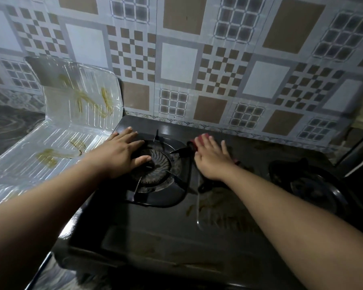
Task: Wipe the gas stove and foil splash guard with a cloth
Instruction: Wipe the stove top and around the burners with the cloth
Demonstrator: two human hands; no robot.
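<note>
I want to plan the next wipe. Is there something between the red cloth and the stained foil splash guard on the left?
Yes. The left burner with its raised pan support lies between them, and the left hand rests on it. The right hand presses the red cloth just right of that burner; the foil splash guard stands beyond.

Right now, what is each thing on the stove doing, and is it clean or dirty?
Left hand: open, flat on the left burner grate.
Right hand: open, pressing the red cloth on the stove top.
Stove top: smeared near the front.
Foil splash guard: leaning, streaked with yellow-brown grease.
Right burner: unlit.
</note>
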